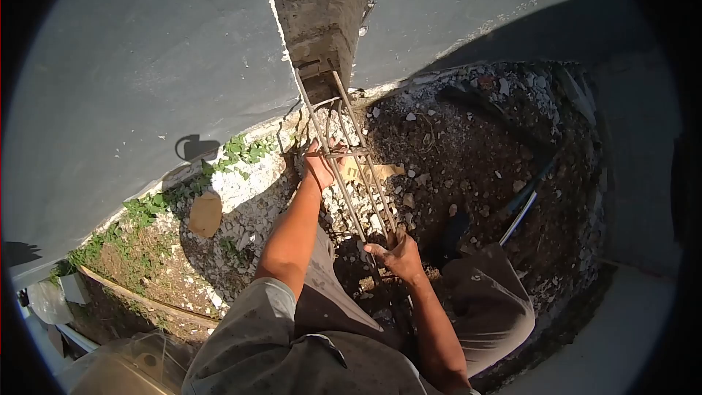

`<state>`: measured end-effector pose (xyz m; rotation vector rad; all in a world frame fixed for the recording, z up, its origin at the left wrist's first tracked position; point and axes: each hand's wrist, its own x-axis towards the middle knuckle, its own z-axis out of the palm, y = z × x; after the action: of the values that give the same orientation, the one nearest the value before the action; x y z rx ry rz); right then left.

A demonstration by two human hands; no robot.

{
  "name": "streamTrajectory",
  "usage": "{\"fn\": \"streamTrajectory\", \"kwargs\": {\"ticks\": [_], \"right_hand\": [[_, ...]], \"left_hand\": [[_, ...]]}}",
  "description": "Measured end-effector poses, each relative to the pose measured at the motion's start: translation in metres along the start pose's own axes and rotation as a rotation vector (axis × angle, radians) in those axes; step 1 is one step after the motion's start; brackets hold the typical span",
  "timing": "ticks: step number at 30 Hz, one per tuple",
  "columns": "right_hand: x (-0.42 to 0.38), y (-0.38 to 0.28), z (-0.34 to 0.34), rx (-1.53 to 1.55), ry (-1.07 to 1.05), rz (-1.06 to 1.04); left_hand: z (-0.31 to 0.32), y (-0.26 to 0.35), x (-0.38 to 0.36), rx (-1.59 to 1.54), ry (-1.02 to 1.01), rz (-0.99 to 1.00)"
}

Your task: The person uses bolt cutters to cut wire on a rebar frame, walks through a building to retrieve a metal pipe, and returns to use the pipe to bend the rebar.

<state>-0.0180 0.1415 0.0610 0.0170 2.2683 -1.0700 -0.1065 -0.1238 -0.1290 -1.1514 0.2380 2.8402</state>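
Note:
A long rebar cage (356, 139) of thin steel bars, tied with crosswise stirrups, runs from the wall gap down toward my lap. My left hand (319, 166) is closed around the cage at its left side, beside a stirrup (346, 153). Lower down, my right hand (401, 255) grips the bars near the close end, thumb pointing left. The cage's far end reaches into a vertical slot (314, 14) cut in the wall. Its nearest end is partly hidden by my right hand and shadow.
Grey walls (161, 44) rise on both sides of the slot. Rubble and soil (424, 139) cover the ground, with a torn cardboard piece (373, 172), a flat tan stone (205, 214) and green weeds (146, 208). A shiny metal rod (518, 217) lies to the right.

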Motion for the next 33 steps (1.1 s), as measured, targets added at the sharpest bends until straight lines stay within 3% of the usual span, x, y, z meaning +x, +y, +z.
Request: {"fn": "streamTrajectory", "kwargs": {"ticks": [1, 4, 7, 8, 9, 10, 13, 15, 16, 17, 19, 20, 21, 23, 24, 28, 29, 31, 33], "right_hand": [[0.001, 0.0, -0.001, 0.015, -0.019, 0.009], [0.001, 0.0, 0.0, -0.03, -0.024, 0.009], [0.005, 0.006, 0.002, -0.049, -0.017, 0.027], [0.006, 0.007, 0.003, -0.046, -0.015, 0.045], [0.007, 0.007, 0.004, -0.042, -0.014, 0.066], [0.008, 0.007, 0.003, -0.069, -0.009, 0.055], [0.015, -0.001, -0.007, -0.043, 0.011, 0.07], [0.027, 0.021, -0.01, -0.008, 0.033, 0.127], [0.029, 0.014, -0.009, -0.027, 0.031, 0.11], [0.028, 0.007, -0.009, -0.049, 0.031, 0.093], [0.02, 0.013, 0.007, -0.028, 0.025, 0.082], [0.014, 0.012, 0.01, -0.026, 0.046, 0.068], [0.01, 0.003, 0.01, -0.022, 0.066, 0.062], [0.012, 0.013, -0.001, -0.052, 0.065, 0.062], [0.017, 0.02, -0.003, -0.068, 0.068, 0.07], [0.024, 0.014, -0.006, -0.153, 0.084, 0.143], [0.019, 0.016, -0.001, -0.175, 0.107, 0.097], [0.02, 0.017, 0.005, -0.218, 0.169, -0.026], [0.022, 0.011, 0.003, -0.219, 0.154, 0.01]], "left_hand": [[-0.004, 0.011, 0.015, 0.037, -0.066, 0.023], [0.024, 0.04, 0.031, 0.381, -0.011, 0.066], [0.035, 0.061, 0.067, 0.373, -0.169, -0.045], [0.05, 0.059, 0.07, 0.405, 0.023, -0.068], [0.04, 0.064, 0.088, 0.409, -0.049, -0.145], [0.027, 0.059, 0.102, 0.41, -0.031, -0.062], [0.054, 0.049, 0.051, 0.277, 0.189, 0.114], [-0.025, 0.058, 0.098, -0.092, -0.023, 0.097], [0.017, 0.063, 0.039, 0.049, 0.066, 0.109], [0.006, 0.07, 0.043, 0.091, -0.046, 0.042], [-0.006, 0.065, 0.057, 0.164, 0.039, 0.202], [0.035, 0.056, 0.033, 0.301, 0.238, 0.257], [0.041, 0.056, 0.029, 0.291, 0.244, 0.253], [-0.009, 0.054, 0.064, 0.028, 0.008, 0.247], [0.001, 0.049, 0.064, 0.231, 0.135, 0.307], [0.022, 0.05, 0.051, 0.158, 0.15, 0.286], [0.033, 0.053, 0.046, 0.247, 0.25, 0.271], [0.022, 0.057, 0.058, 0.232, 0.237, 0.253], [0.036, 0.06, 0.045, 0.289, 0.3, 0.222]]}}
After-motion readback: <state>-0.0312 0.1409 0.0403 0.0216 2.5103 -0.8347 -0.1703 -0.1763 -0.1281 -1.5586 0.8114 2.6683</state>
